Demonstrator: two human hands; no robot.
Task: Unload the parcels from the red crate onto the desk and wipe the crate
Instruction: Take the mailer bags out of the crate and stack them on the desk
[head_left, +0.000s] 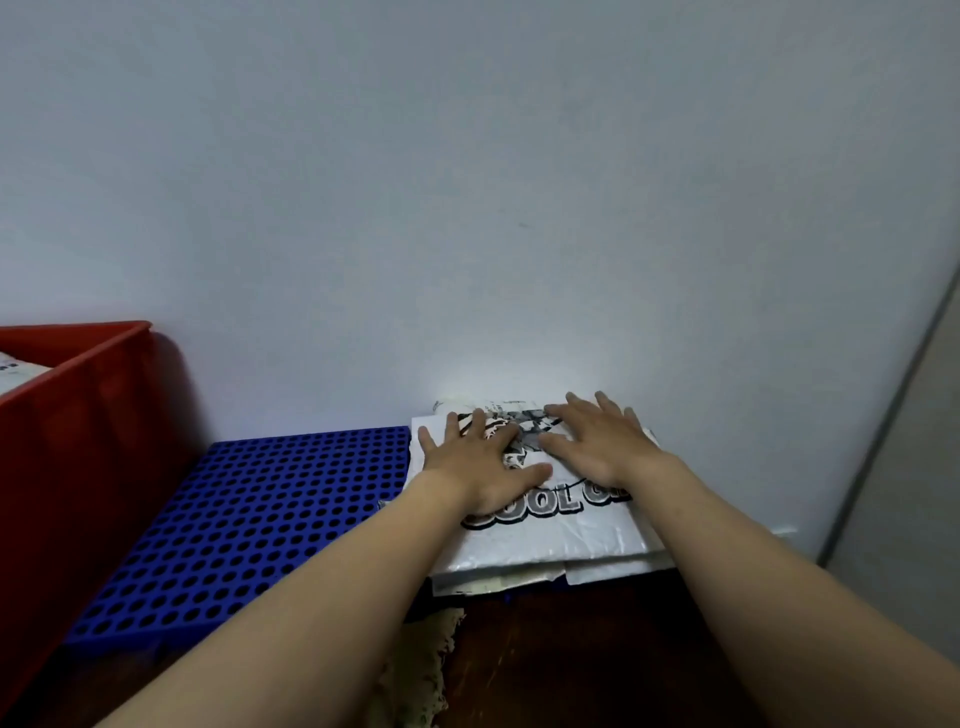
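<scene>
A white plastic parcel (550, 535) printed with black lettering tops a small stack of parcels by the wall, right of centre. My left hand (478, 457) lies flat on its left part, fingers spread. My right hand (602, 441) lies flat on its far right part, fingers straight. The red crate (78, 441) stands at the left edge, and a white parcel (15, 371) shows inside it.
A blue perforated plastic panel (249, 519) lies between the crate and the parcel stack. The dark wooden desk (571, 654) shows in front of the stack, with a beige lace cloth (421, 670) on it. A pale wall rises directly behind everything.
</scene>
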